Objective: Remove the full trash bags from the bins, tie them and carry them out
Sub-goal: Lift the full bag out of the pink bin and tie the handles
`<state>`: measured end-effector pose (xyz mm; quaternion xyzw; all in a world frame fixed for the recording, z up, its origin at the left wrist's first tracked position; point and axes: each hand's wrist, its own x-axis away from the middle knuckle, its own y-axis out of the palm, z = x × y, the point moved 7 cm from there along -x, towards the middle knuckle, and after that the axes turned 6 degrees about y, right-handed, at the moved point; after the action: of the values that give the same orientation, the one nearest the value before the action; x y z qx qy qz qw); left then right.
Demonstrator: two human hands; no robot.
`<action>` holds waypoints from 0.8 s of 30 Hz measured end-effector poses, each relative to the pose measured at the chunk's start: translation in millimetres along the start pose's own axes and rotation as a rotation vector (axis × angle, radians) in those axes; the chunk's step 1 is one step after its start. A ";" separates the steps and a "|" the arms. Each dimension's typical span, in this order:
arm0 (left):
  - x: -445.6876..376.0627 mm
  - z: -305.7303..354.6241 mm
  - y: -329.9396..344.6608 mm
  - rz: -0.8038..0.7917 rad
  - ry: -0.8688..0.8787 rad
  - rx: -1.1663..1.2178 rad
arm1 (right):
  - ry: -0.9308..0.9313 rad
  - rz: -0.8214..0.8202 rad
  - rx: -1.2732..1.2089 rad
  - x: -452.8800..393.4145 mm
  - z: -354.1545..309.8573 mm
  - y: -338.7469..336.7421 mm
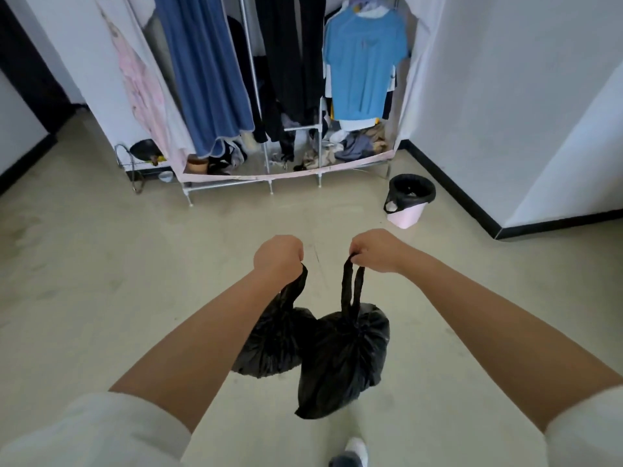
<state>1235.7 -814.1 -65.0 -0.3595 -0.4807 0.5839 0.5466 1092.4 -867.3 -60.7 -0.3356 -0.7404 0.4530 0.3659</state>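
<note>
In two hands (279,256) (376,249), two trash bags (274,342) (347,358)

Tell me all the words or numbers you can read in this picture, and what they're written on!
There are none to read.
The blue T-shirt on the clothes rack has a faint mark on the chest, too blurred to read.
The two black trash bags held by the left hand and right hand are plain.
The pink bin shows no label.
</note>
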 end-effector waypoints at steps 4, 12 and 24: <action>-122.8 1.7 -14.2 0.001 -0.025 -0.058 | -0.027 0.049 -0.040 -111.3 30.7 -39.2; -359.7 0.3 -16.7 0.029 0.015 -0.218 | -0.029 0.170 0.054 -324.5 106.3 -108.4; -697.1 26.8 25.1 -0.120 0.063 -0.194 | 0.033 0.104 0.328 -628.9 237.5 -154.2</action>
<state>1303.4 -1503.0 -155.1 -0.3993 -0.5384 0.4892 0.5580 1184.7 -1545.5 -145.3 -0.3165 -0.6321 0.5805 0.4041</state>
